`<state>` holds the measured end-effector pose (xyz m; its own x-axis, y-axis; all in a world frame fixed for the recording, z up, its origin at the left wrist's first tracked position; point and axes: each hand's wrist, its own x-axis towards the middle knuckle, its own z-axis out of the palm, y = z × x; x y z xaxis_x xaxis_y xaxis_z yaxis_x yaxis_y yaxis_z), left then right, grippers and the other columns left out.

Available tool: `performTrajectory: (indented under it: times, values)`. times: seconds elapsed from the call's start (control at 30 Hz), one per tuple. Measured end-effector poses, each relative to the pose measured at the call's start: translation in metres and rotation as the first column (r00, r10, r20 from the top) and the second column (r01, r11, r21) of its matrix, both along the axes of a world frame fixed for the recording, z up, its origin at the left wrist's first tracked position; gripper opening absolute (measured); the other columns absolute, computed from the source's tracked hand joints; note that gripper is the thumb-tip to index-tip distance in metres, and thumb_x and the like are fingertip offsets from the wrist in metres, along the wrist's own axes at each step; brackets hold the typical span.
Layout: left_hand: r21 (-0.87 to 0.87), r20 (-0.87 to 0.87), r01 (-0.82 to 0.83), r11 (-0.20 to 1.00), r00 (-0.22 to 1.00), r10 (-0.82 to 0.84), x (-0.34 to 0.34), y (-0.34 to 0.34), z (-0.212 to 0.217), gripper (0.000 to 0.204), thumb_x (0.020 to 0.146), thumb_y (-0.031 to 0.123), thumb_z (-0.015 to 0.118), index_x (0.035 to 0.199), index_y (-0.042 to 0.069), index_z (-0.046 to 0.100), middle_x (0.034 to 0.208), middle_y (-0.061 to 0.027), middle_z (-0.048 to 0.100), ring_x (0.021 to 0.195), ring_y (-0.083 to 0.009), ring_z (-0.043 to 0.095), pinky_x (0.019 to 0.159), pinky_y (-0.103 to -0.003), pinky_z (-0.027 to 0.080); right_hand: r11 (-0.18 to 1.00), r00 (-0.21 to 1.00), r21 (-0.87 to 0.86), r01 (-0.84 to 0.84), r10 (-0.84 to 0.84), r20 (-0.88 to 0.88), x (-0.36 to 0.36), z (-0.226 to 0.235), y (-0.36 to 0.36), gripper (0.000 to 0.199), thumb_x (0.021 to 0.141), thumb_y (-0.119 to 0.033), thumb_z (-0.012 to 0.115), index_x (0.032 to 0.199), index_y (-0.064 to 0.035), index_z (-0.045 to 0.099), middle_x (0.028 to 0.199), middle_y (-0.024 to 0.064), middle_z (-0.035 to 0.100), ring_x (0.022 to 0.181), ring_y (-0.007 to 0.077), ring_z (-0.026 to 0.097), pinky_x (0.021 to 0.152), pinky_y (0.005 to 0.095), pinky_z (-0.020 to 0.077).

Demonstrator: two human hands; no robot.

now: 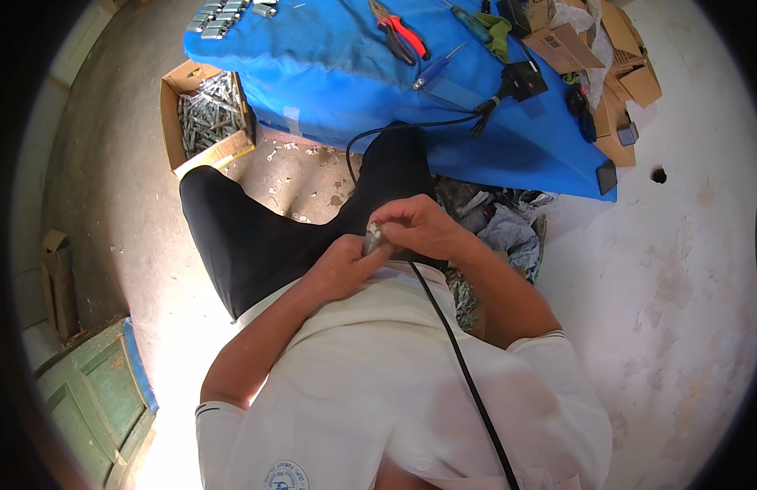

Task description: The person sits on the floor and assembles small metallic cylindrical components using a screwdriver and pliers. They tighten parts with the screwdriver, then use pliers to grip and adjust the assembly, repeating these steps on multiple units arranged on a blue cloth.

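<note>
Close to my lap, both hands meet at a small greyish metal piece (pixel 372 238). My left hand (pixel 343 268) is closed round its lower part. At its upper end, the fingers of my right hand (pixel 425 230) are pinched together. Most of the piece is hidden by the fingers, so its exact kind cannot be made out. A black cable (pixel 460 359) runs down over my white shirt beside the right hand.
Ahead stands a blue-covered table (pixel 313 90) bearing pliers (pixel 401 34), a blue screwdriver (pixel 439 67), a black plug adapter (pixel 521 80) and rows of silver metal pieces (pixel 218 18). Left of my knees, a cardboard box (pixel 173 131) holds many metal parts. Cardboard scraps (pixel 631 49) lie far right.
</note>
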<state>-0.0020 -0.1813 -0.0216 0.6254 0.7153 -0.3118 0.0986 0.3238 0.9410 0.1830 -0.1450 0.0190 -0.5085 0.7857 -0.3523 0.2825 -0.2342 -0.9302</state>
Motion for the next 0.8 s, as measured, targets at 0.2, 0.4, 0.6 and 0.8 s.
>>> performTrajectory:
  times: [0.2, 0.4, 0.6, 0.8]
  values:
    - [-0.012, -0.085, 0.054, 0.998, 0.995, -0.055, -0.002, 0.001, 0.002, 0.036, 0.094, 0.028, 0.055, 0.073, -0.001, 0.057, 0.061, 0.004, 0.047, 0.06, -0.0043, 0.041, 0.053, -0.026, 0.036, 0.987, 0.992, 0.138, -0.084, 0.07, 0.105, -0.001, 0.001, -0.001, 0.019, 0.08, -0.003, 0.053, 0.093, 0.0002, 0.065, 0.071, 0.0012, 0.061, 0.064, 0.0042, 0.051, 0.059, 0.0222, 0.0433]
    - [-0.043, -0.033, 0.093, 0.995, 0.995, -0.095, -0.003, 0.002, -0.007, 0.036, 0.091, 0.029, 0.057, 0.068, 0.001, 0.055, 0.06, 0.0047, 0.046, 0.059, -0.0042, 0.04, 0.052, -0.026, 0.035, 0.997, 0.991, 0.012, -0.079, 0.078, 0.105, 0.003, -0.005, -0.005, 0.019, 0.083, 0.001, 0.053, 0.098, 0.001, 0.064, 0.082, 0.0013, 0.062, 0.076, 0.0051, 0.054, 0.067, 0.022, 0.0462]
    - [-0.122, 0.051, 0.08, 0.989, 0.996, -0.075, -0.005, 0.001, -0.007, 0.032, 0.089, 0.026, 0.058, 0.067, 0.004, 0.055, 0.059, 0.0062, 0.045, 0.057, -0.003, 0.04, 0.051, -0.024, 0.033, 0.997, 0.996, 0.035, -0.074, 0.072, 0.057, -0.001, -0.011, -0.007, 0.022, 0.08, 0.003, 0.05, 0.098, 0.0003, 0.063, 0.084, 0.0016, 0.061, 0.077, 0.0056, 0.053, 0.068, 0.0226, 0.0459]
    - [-0.235, 0.1, 0.077, 0.969, 0.994, -0.054, -0.009, 0.001, -0.002, 0.03, 0.088, 0.024, 0.057, 0.066, 0.005, 0.055, 0.06, 0.0065, 0.045, 0.056, -0.0019, 0.04, 0.049, -0.023, 0.031, 0.995, 0.996, 0.062, -0.078, 0.075, 0.049, -0.006, -0.013, -0.007, 0.025, 0.078, 0.004, 0.048, 0.097, 0.0004, 0.063, 0.083, 0.0017, 0.061, 0.076, 0.0062, 0.054, 0.068, 0.0231, 0.046]
